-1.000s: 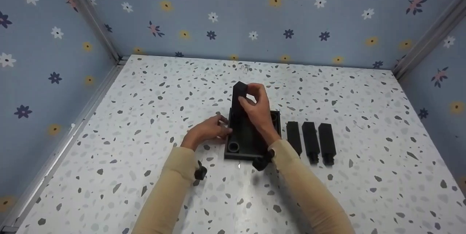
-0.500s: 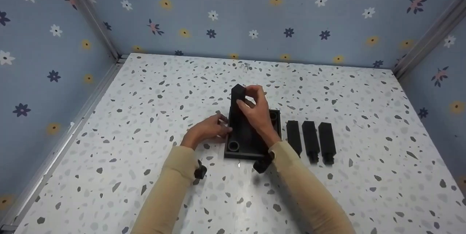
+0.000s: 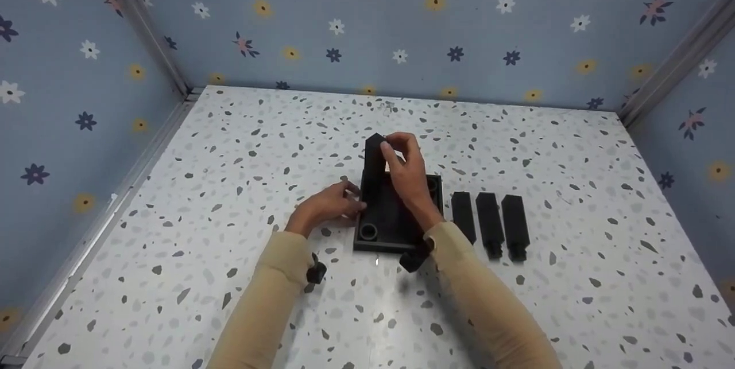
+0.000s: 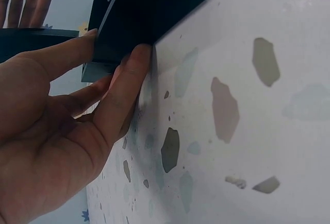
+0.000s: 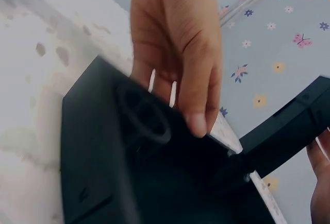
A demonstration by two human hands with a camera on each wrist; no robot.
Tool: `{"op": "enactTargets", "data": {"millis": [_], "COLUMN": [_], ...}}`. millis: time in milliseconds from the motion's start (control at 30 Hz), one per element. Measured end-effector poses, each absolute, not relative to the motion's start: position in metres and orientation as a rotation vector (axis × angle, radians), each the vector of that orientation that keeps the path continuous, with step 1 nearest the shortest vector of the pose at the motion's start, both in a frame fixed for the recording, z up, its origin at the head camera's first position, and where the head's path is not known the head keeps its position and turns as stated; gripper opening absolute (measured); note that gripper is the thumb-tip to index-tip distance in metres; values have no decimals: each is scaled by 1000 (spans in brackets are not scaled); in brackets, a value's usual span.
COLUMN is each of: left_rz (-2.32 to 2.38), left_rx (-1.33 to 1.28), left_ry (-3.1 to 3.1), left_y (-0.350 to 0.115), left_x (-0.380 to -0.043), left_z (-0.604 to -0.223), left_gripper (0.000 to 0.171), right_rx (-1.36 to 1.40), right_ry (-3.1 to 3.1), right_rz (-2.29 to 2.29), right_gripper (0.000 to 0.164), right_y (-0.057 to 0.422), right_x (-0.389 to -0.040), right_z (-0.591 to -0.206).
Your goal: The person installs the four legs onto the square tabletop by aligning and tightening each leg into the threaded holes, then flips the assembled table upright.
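A black table leg (image 3: 374,159) with square sides stands at the far left corner of an upturned black tabletop (image 3: 383,247). My right hand (image 3: 409,177) holds this leg near its upper end, thumb on the near side and fingers behind. My left hand (image 3: 328,204) grips the tabletop's left edge. In the left wrist view, the thumb lies at the rim and the other fingers are against the outer wall (image 4: 170,7). A round socket (image 3: 368,232) shows at the near left corner. The right wrist view has the leg (image 5: 289,126) leaning across, its lower end dark and unclear.
Three more black legs, a left one (image 3: 463,214), a middle one (image 3: 490,220) and a right one (image 3: 515,222), lie side by side right of the tabletop. Threaded ends show on two. A flower-patterned wall (image 3: 367,24) borders the speckled table (image 3: 229,300).
My right thumb has shifted up and right along the leg, whose top sits slightly lower than a second ago. The left hand and the tabletop have stayed put.
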State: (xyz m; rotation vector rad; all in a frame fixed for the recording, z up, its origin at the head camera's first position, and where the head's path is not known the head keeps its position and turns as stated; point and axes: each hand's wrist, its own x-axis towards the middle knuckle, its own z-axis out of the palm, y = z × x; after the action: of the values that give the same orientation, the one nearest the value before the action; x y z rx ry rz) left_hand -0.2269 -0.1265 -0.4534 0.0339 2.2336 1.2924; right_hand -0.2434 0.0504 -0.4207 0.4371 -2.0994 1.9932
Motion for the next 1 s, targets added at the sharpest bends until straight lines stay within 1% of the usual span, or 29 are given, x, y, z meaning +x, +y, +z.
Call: {"op": "enactTargets", "data": {"millis": [200,267,433,700,833,1000], "left_rz": [1327,1348,1387,1393,1374,1364], "left_rx": [17,14,1,-14,-11,-21], "left_ry": [2203,2189,2157,2135,2144,2151], "left_y": [-126,-126,-127,-127,-126,-126], "left_x": [-228,-228,-228,-227,-228,-228], "left_z": [-454,-456,-458,-456,-455,-455], "left_gripper": [46,45,46,46,46,46], "right_rx": [383,368,367,404,449,502], "right_ry": [-2195,-2204,-2213,-2270,-2284,-2309], "right_rz": [1968,1982,2004,2130,2185,2190], "right_gripper": [24,22,27,36,35,35], "right_y": [49,48,45,46,51,56], "right_x": [-247,-255,-273,-275,-273,-261], "right_z": [-411,-419,-437,-429,-423,-407]}}
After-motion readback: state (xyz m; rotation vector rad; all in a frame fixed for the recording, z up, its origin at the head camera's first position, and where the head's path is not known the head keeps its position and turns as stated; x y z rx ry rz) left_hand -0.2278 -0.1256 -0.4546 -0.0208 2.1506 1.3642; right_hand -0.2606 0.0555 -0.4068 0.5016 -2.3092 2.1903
